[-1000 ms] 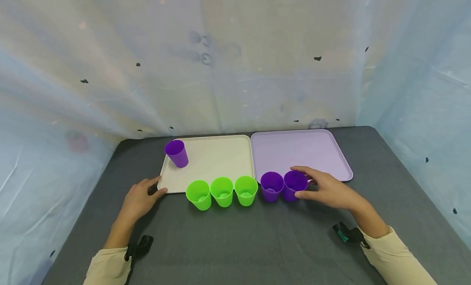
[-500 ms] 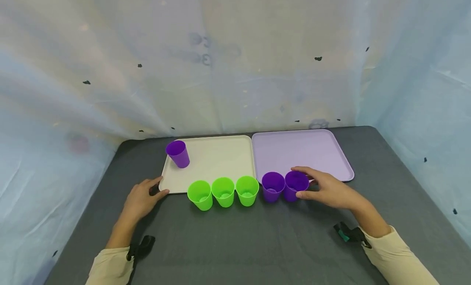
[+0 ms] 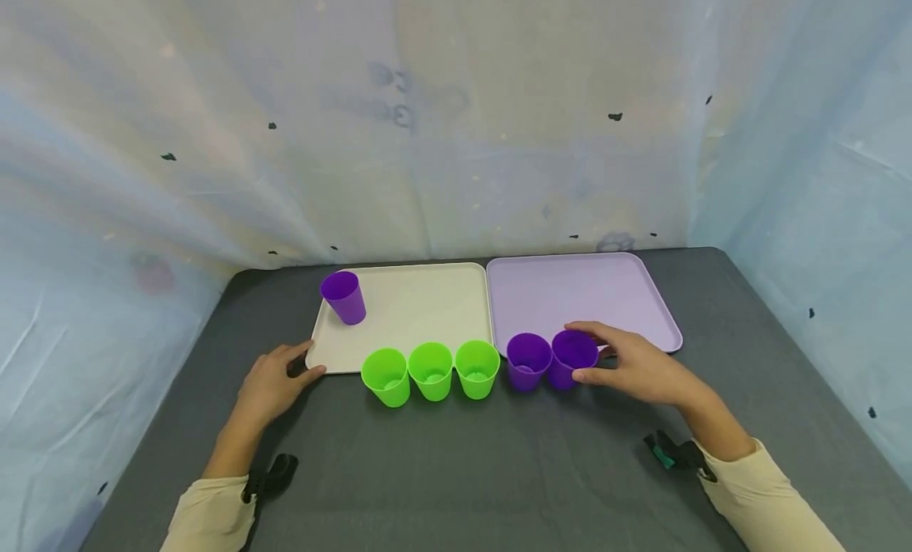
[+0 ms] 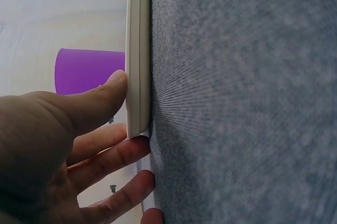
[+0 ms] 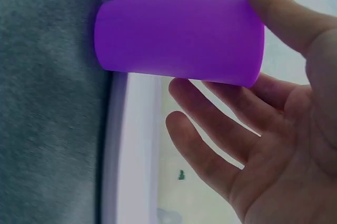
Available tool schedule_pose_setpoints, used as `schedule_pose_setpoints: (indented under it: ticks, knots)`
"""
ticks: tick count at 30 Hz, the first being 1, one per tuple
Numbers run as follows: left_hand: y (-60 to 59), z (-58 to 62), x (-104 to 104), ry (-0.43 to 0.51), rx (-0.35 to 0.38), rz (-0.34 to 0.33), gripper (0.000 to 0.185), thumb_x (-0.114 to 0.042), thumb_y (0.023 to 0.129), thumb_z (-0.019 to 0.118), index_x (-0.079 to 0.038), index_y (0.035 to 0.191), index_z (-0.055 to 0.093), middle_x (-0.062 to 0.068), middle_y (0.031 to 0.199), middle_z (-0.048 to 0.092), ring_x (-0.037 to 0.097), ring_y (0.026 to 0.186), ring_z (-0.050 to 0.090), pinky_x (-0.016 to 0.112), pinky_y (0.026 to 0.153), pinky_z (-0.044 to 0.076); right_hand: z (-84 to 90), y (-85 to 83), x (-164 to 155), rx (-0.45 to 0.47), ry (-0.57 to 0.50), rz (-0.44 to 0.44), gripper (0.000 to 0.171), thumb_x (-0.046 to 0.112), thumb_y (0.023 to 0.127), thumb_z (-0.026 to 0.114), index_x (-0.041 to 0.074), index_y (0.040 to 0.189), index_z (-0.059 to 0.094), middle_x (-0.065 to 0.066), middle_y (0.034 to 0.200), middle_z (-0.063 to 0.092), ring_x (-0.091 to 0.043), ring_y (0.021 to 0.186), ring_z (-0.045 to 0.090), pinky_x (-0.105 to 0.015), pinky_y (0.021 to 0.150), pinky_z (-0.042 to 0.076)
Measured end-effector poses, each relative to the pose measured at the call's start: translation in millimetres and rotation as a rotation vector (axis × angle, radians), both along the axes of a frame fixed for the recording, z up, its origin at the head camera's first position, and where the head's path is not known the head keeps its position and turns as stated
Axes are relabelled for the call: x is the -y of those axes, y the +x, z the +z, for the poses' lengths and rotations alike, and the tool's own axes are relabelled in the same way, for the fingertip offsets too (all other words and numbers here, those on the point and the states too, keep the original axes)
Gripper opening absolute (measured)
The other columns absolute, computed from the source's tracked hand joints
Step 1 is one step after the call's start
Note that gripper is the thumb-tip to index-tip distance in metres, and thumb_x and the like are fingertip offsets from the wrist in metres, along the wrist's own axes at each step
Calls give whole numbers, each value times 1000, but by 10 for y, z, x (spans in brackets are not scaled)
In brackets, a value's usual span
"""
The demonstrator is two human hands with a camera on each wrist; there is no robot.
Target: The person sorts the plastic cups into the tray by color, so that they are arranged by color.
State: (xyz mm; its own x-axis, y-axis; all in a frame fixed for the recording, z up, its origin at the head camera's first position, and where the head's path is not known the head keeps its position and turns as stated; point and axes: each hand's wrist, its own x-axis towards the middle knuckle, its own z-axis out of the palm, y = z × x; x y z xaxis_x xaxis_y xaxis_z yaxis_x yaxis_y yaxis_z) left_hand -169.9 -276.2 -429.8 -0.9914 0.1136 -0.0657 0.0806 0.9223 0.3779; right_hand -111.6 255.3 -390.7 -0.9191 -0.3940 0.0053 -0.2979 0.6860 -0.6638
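My left hand [image 3: 271,387] holds the near left corner of the cream tray [image 3: 420,298], thumb on the near rim and fingertips at the left edge. In the left wrist view, the thumb [image 4: 100,98] lies against the tray's side. My right hand [image 3: 641,367] grips a purple cup [image 3: 568,370], thumb at its near rim and fingers round the far side. Right beside that cup stands a second purple cup [image 3: 526,368]. Three green cups [image 3: 386,378] continue the row leftward. Another purple cup [image 3: 345,298] stands upright at the tray's left end.
A lilac tray [image 3: 570,287] lies against the cream tray's right side. The row of cups runs along the trays' near edges. Grey cloth [image 3: 456,473] covers the table, and a pale sheet [image 3: 456,140] hangs behind and at both sides.
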Motion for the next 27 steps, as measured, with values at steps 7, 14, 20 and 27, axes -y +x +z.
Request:
schedule_pose_setpoints:
  ticks: [7, 14, 20, 27]
  knots:
    - [17, -6, -3, -2, 2, 4, 68, -41, 93, 68, -4, 146, 48, 30, 132, 56, 50, 118, 51, 69, 91, 42, 144, 44, -76, -10, -3, -73, 67, 40, 90, 74, 21, 147, 46, -1, 131, 63, -23, 114, 63, -35, 86, 57]
    - [13, -8, -6, 8, 15, 16, 68, -42, 94, 67, -4, 147, 47, 30, 134, 54, 51, 120, 48, 70, 93, 41, 260, 44, -154, -9, -19, -112, 66, 39, 91, 73, 20, 148, 45, -4, 131, 61, -27, 115, 61, -27, 80, 57]
    - [1, -7, -12, 13, 13, 16, 69, -43, 93, 67, -5, 147, 47, 29, 135, 55, 51, 122, 48, 70, 93, 41, 258, 25, -195, -24, -13, -113, 66, 37, 91, 73, 19, 148, 44, -4, 132, 61, -27, 114, 62, -26, 79, 56]
    - [-10, -26, -6, 8, -9, 1, 68, -41, 93, 69, -5, 146, 48, 29, 133, 56, 51, 120, 51, 68, 91, 43, 232, -23, -172, -50, 15, -100, 66, 39, 91, 72, 20, 148, 45, -2, 133, 62, -25, 113, 63, -32, 84, 55]
